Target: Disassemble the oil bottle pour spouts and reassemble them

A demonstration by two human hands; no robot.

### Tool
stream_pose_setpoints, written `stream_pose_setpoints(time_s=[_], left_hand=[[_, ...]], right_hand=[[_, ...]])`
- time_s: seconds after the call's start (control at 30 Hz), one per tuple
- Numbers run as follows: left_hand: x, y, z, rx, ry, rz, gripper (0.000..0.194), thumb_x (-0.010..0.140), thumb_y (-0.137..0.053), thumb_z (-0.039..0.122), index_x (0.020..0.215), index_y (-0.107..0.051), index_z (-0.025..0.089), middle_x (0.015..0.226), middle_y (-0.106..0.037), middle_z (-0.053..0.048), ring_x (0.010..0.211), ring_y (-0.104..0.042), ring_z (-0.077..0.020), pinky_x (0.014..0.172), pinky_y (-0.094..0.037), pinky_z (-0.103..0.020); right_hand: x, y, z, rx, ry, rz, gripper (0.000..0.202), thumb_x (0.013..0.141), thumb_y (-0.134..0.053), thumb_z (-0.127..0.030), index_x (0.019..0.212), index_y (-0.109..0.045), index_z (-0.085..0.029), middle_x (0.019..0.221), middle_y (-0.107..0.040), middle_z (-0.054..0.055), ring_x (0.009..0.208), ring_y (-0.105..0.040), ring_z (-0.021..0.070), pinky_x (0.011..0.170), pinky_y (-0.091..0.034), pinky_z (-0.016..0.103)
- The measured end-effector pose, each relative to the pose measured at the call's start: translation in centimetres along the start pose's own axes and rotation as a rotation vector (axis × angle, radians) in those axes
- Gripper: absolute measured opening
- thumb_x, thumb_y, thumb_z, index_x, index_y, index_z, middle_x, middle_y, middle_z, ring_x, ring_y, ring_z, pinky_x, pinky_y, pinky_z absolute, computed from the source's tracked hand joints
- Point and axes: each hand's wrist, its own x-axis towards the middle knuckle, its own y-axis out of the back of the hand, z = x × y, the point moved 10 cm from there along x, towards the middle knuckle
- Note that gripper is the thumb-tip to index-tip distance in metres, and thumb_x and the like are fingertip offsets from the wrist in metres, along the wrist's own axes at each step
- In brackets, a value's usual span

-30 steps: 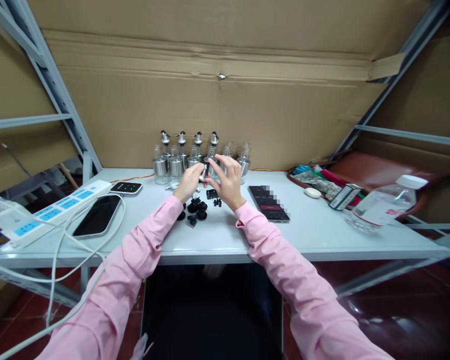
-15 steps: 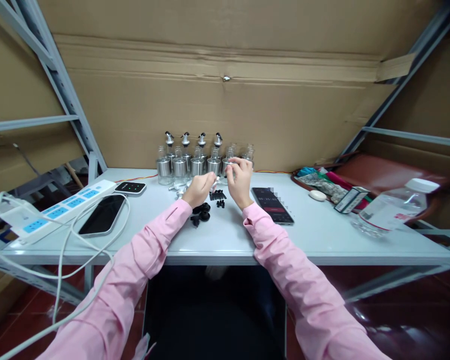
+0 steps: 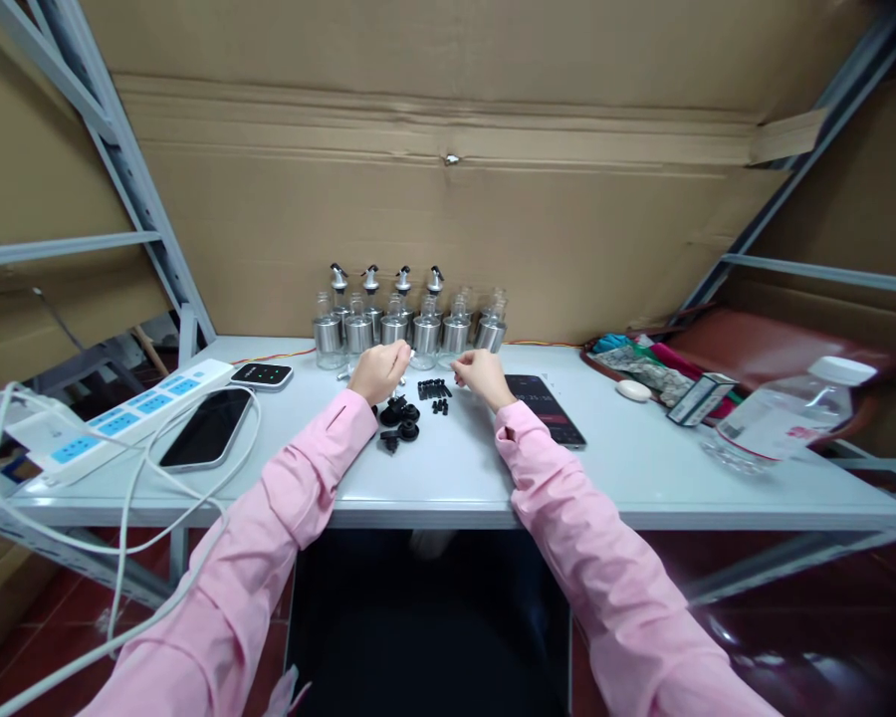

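Note:
My left hand (image 3: pixel 380 371) is closed, with a small whitish piece showing by its fingertips; what it is cannot be made out. My right hand (image 3: pixel 481 374) pinches something small and dark, too small to name. Between the hands lie short black parts (image 3: pixel 434 388) in a row, with smaller black pieces (image 3: pixel 440 406) in front of them. Round black caps (image 3: pixel 400 418) are piled near my left wrist. Behind stand several glass bottles with metal sleeves (image 3: pixel 426 332); those at the back left carry pourer tops (image 3: pixel 371 277).
On the left are a power strip (image 3: pixel 138 413) with white cables, a phone (image 3: pixel 207 428) and a small black device (image 3: pixel 262 374). On the right lie another phone (image 3: pixel 545 408), a white oval object (image 3: pixel 633 390), a small box (image 3: pixel 700 398) and a plastic bottle (image 3: pixel 784 416).
My hands have moved apart. The left one shifted slightly left, while the right one came down toward the tabletop and its fingers closed into a pinch.

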Motion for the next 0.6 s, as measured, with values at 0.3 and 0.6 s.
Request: stream_pose_setpoints(time_s=[0.3, 0.6], left_hand=[[-0.1, 0.0, 0.5, -0.017, -0.021, -0.009, 0.032, 0.091, -0.026, 0.03, 0.062, -0.034, 0.021, 0.054, -0.049, 0.0, 0.054, -0.047, -0.0146, 0.056, -0.031, -0.027], [-0.1, 0.1, 0.7, -0.024, -0.032, -0.024, 0.031, 0.09, -0.028, 0.029, 0.061, -0.036, 0.02, 0.053, -0.048, 0.001, 0.052, -0.046, -0.014, 0.056, -0.03, -0.027]], right_hand=[[-0.2, -2.4, 0.1, -0.219, 0.071, -0.203, 0.022, 0.067, -0.056, -0.005, 0.078, -0.073, -0.012, 0.081, -0.072, 0.011, 0.083, -0.065, 0.0193, 0.075, -0.043, 0.022], [0.3, -2.9, 0.5, -0.258, 0.102, -0.2, 0.033, 0.072, -0.047, -0.002, 0.093, -0.071, -0.013, 0.097, -0.07, 0.013, 0.094, -0.063, 0.0197, 0.081, -0.043, 0.023]])
